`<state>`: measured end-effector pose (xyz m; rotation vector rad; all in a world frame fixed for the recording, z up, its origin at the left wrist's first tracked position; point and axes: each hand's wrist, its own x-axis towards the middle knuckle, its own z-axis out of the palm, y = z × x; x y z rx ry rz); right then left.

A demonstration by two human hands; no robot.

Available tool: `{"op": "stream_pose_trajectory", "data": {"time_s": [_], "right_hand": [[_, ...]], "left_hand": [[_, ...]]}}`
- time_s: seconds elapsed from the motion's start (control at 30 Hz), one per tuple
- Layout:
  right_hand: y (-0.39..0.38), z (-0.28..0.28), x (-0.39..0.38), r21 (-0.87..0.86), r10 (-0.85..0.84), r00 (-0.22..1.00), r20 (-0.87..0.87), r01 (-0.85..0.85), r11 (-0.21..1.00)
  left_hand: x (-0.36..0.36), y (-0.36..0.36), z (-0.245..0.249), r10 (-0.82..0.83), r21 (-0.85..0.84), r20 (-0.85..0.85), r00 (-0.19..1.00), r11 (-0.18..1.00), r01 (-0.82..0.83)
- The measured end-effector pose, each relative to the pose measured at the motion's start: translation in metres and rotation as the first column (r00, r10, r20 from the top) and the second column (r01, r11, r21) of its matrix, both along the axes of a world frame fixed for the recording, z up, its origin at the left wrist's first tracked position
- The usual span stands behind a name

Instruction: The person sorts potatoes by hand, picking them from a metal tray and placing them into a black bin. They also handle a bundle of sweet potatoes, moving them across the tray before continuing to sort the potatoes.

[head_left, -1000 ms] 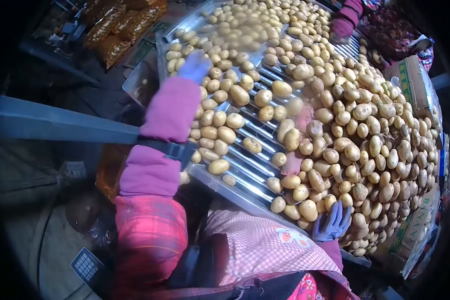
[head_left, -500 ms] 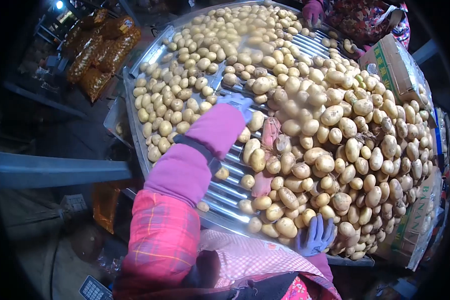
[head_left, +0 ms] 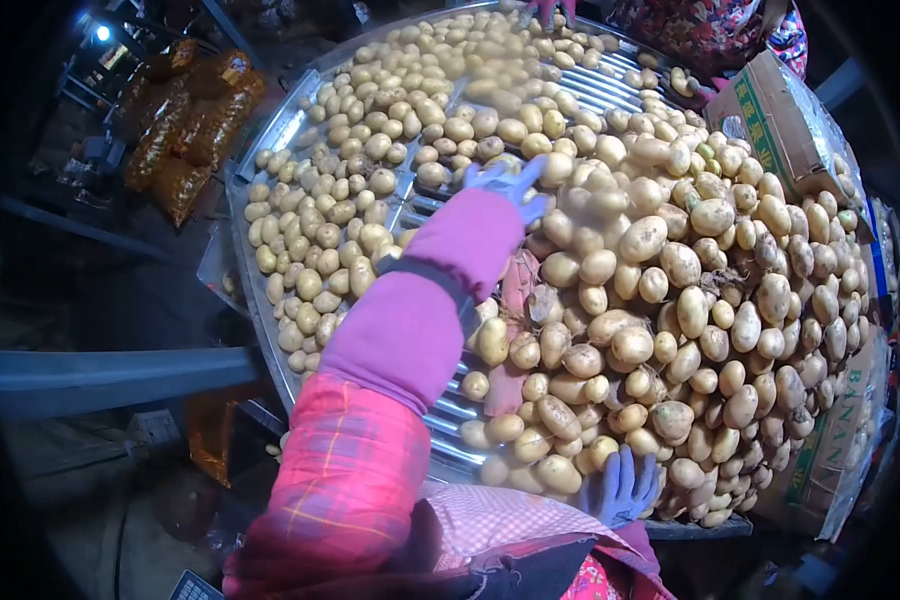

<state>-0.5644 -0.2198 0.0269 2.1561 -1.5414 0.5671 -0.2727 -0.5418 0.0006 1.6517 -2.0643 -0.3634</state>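
Note:
My left hand (head_left: 508,185), in a purple glove, reaches over the middle of the sorting table with its fingers spread. It touches potatoes (head_left: 557,170) at the edge of the heap. My right hand (head_left: 622,490), gloved alike, lies with fingers apart against the near edge of the heap, by the table's front. A red cloth-like strip (head_left: 518,285) lies among the potatoes below my left wrist. Whether anything is under my left palm is hidden.
Metal slats (head_left: 600,88) show between the potatoes. Cardboard boxes (head_left: 770,115) stand along the right side. Another person's gloved hand (head_left: 548,10) is at the far edge. Filled mesh sacks (head_left: 195,120) are piled at the back left; a metal beam (head_left: 120,380) juts in from the left.
My left hand has moved right and slightly away from me, its fingers spreading, and potatoes near it have shifted. My right hand stays near the front edge. The other person's hand has moved left.

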Motion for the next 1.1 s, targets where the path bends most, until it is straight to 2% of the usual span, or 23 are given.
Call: {"op": "stream_pose_trajectory", "data": {"time_s": [0.03, 0.1, 0.13, 0.17, 0.2, 0.23, 0.3, 0.33, 0.37, 0.43, 0.47, 0.5, 0.57, 0.67, 0.7, 0.77, 0.8, 0.87, 0.9, 0.93, 0.97, 1.07, 1.1], "right_hand": [[-0.003, 0.002, 0.001, -0.006, 0.005, 1.0, 0.008, -0.005, 1.0], [0.001, 0.012, 0.001, 0.02, 0.004, 1.0, -0.008, -0.004, 1.0], [0.003, 0.016, -0.001, 0.086, 0.009, 1.0, -0.015, -0.008, 0.996], [0.003, 0.017, -0.003, 0.149, 0.019, 1.0, -0.018, -0.016, 0.989], [0.004, 0.009, -0.003, 0.106, 0.014, 1.0, -0.011, -0.012, 0.994], [0.006, 0.01, -0.002, 0.112, 0.024, 1.0, -0.001, -0.024, 0.993], [0.005, 0.012, -0.002, 0.129, 0.008, 1.0, -0.012, -0.006, 0.992], [0.005, 0.01, -0.004, 0.133, 0.017, 1.0, 0.007, -0.018, 0.991], [0.006, 0.007, -0.005, 0.133, 0.022, 1.0, 0.016, -0.024, 0.991], [0.004, 0.004, -0.008, 0.098, 0.041, 0.999, 0.024, -0.043, 0.994], [0.004, 0.006, -0.007, 0.124, 0.029, 0.999, 0.015, -0.031, 0.992], [0.004, 0.008, -0.006, 0.124, 0.024, 1.0, 0.018, -0.026, 0.992], [0.005, 0.011, -0.008, 0.183, 0.022, 1.0, 0.015, -0.024, 0.983], [0.005, 0.013, -0.01, 0.193, 0.026, 0.999, -0.026, -0.02, 0.981], [0.003, 0.012, -0.011, 0.191, 0.012, 1.0, -0.028, -0.007, 0.982], [0.003, 0.008, -0.012, 0.169, 0.024, 0.999, -0.035, -0.018, 0.985], [0.004, 0.004, -0.014, 0.172, 0.019, 0.999, -0.037, -0.013, 0.985], [0.004, 0.008, -0.012, 0.184, 0.001, 0.999, -0.035, 0.005, 0.983], [0.003, 0.01, -0.011, 0.189, 0.016, 0.999, -0.033, -0.01, 0.982], [0.003, 0.008, -0.011, 0.183, 0.008, 1.0, -0.02, -0.004, 0.983], [0.004, 0.009, -0.01, 0.196, 0.018, 1.0, -0.017, -0.014, 0.98], [0.001, 0.013, -0.01, 0.211, 0.03, 0.999, -0.017, -0.025, 0.977], [0.002, 0.013, -0.008, 0.212, 0.045, 0.999, -0.014, -0.041, 0.976]], "left_hand": [[0.017, 0.009, 0.004, -0.003, -0.009, 0.009, 1.0, 1.0, 0.003], [0.042, 0.029, 0.001, -0.087, 0.003, 0.34, 0.937, 0.996, 0.092], [0.049, 0.035, -0.007, -0.078, 0.007, 0.344, 0.936, 0.997, 0.081], [0.059, 0.04, -0.014, 0.006, 0.065, 0.199, 0.98, 0.998, -0.02], [0.069, 0.046, -0.022, 0.101, 0.137, 0.056, 0.993, 0.985, -0.108], [0.078, 0.057, -0.02, 0.111, 0.143, 0.066, 0.992, 0.983, -0.12], [0.091, 0.076, -0.015, 0.146, 0.004, 0.027, 0.989, 0.989, -0.146], [0.094, 0.075, 0.012, 0.152, 0.263, 0.029, 0.988, 0.952, -0.154], [0.093, 0.069, 0.032, 0.157, 0.261, 0.038, 0.987, 0.952, -0.161], [0.086, 0.056, 0.055, -0.047, 0.603, 0.325, 0.944, 0.78, -0.169], [0.084, 0.052, 0.039, 0.017, 0.416, 0.229, 0.973, 0.902, -0.113], [0.078, 0.045, 0.033, 0.012, 0.415, 0.231, 0.973, 0.903, -0.11], [0.056, 0.025, 0.021, 0.062, -0.008, 0.104, 0.993, 0.998, -0.061], [0.026, -0.015, -0.012, 0.213, -0.092, 0.045, 0.976, 0.974, -0.208], [0.021, -0.022, -0.014, 0.2, -0.094, 0.043, 0.979, 0.976, -0.195], [0.009, -0.027, 0.001, 0.218, 0.212, 0.259, 0.941, 0.937, -0.276], [0.018, -0.032, -0.025, 0.282, 0.089, 0.243, 0.928, 0.946, -0.311], [0.037, -0.048, -0.019, 0.247, 0.293, 0.115, 0.962, 0.917, -0.27], [0.055, -0.051, -0.021, 0.246, 0.302, 0.118, 0.962, 0.914, -0.271], [0.075, -0.053, -0.025, 0.246, 0.318, -0.208, 0.947, 0.932, -0.172], [0.088, -0.048, -0.028, 0.233, 0.303, -0.508, 0.829, 0.949, -0.081], [0.111, -0.031, -0.028, 0.187, 0.211, -0.376, 0.907, 0.971, -0.113], [0.105, -0.024, -0.031, 0.209, 0.294, -0.39, 0.897, 0.951, -0.094]]}}
